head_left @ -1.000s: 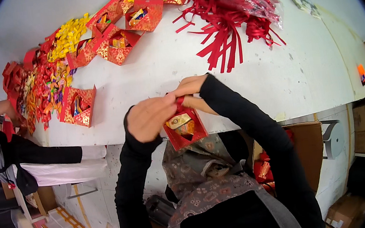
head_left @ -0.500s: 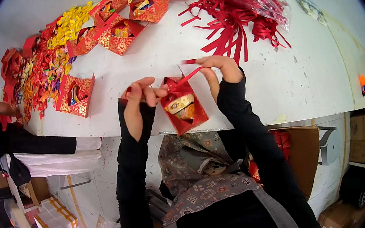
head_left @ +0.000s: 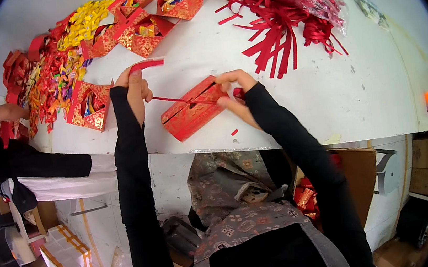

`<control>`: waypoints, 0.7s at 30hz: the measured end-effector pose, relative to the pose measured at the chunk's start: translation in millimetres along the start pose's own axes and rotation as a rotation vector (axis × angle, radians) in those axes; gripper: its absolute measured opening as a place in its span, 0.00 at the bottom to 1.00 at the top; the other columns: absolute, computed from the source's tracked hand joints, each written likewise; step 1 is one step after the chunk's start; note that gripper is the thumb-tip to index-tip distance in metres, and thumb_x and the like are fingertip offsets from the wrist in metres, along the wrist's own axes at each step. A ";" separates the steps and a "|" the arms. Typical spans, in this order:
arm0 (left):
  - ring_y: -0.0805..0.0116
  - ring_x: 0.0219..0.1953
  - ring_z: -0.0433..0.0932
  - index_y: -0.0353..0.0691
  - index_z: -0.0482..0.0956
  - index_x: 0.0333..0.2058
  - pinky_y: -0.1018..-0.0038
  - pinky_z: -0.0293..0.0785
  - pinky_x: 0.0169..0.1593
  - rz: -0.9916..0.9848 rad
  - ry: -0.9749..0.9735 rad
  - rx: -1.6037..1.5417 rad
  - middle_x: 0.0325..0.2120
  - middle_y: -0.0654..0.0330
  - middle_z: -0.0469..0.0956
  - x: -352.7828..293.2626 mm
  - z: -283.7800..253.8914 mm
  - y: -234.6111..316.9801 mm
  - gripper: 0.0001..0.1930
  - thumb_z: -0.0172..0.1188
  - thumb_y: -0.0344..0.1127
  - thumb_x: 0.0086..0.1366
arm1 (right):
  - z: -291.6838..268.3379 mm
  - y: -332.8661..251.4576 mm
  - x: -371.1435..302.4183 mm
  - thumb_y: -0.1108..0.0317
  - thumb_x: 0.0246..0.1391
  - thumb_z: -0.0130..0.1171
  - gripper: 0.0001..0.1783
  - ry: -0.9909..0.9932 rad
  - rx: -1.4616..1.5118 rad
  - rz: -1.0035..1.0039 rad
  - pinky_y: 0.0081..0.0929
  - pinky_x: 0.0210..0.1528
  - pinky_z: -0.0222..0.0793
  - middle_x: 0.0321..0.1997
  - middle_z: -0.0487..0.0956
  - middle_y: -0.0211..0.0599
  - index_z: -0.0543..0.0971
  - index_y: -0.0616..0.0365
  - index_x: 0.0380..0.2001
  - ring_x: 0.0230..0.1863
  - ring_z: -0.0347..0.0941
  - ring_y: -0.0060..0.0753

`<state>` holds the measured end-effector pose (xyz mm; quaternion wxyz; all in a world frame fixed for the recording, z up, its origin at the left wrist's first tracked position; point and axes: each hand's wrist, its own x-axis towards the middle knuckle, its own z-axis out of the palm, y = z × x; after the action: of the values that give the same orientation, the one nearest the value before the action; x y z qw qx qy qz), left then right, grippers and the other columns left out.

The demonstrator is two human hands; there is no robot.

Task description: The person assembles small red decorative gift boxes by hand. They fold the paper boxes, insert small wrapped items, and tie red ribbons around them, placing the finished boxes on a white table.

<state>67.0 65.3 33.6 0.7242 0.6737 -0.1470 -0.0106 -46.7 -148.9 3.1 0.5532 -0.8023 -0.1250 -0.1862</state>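
A red gift box (head_left: 186, 118) with a gold pattern lies slantwise on the table in front of me, its flaps closed along a dark slit. A thin red ribbon (head_left: 170, 99) stretches across it between both hands. My left hand (head_left: 136, 87), off the box's left side, is closed around the ribbon, whose loose end sticks out past the fingers. At the box's right end, my right hand (head_left: 239, 96) pinches the ribbon's other end; its fingers also seem to touch the box. The box's contents are hidden.
Open red boxes (head_left: 142, 33) holding snacks stand at the back left, another (head_left: 89, 105) nearer. Beside them spread wrapped sweets (head_left: 55, 80). Red ribbons (head_left: 287, 35) lie under clear plastic at the back right. A red scrap (head_left: 234, 132) lies near the front edge. A co-worker's arm (head_left: 11, 112) reaches in from the left.
The box, open with snacks showing before, is now closed and turned slantwise. My left hand has moved left and now holds the ribbon; my right hand has come down to the box's right end.
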 end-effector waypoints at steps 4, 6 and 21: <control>0.75 0.21 0.64 0.28 0.71 0.43 0.73 0.68 0.36 0.004 -0.362 -0.212 0.16 0.66 0.63 -31.0 3.9 42.1 0.20 0.44 0.43 0.67 | 2.8 0.3 18.8 0.62 0.39 0.66 0.32 -0.319 -0.561 -0.099 0.30 0.39 0.70 0.48 0.69 0.37 0.68 0.51 0.51 0.40 0.74 0.36; 0.71 0.26 0.70 0.31 0.72 0.41 0.73 0.69 0.38 0.127 -0.766 -0.143 0.24 0.60 0.70 -47.7 5.8 73.1 0.19 0.52 0.43 0.62 | 3.9 0.3 18.3 0.61 0.38 0.67 0.30 -0.285 -0.577 -0.085 0.28 0.36 0.72 0.47 0.70 0.34 0.70 0.51 0.48 0.38 0.75 0.34; 0.58 0.27 0.75 0.35 0.76 0.29 0.71 0.71 0.30 0.350 0.068 0.562 0.26 0.53 0.74 -114.2 71.6 -23.2 0.06 0.61 0.31 0.54 | 10.0 -10.3 -4.2 0.65 0.36 0.66 0.25 -0.175 -0.614 0.034 0.30 0.32 0.70 0.37 0.70 0.36 0.73 0.50 0.42 0.33 0.74 0.38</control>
<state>-54.3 17.9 -8.3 0.5052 0.8117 -0.2333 0.1777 -53.1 -135.9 6.7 0.2754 -0.9467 -0.0969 -0.1362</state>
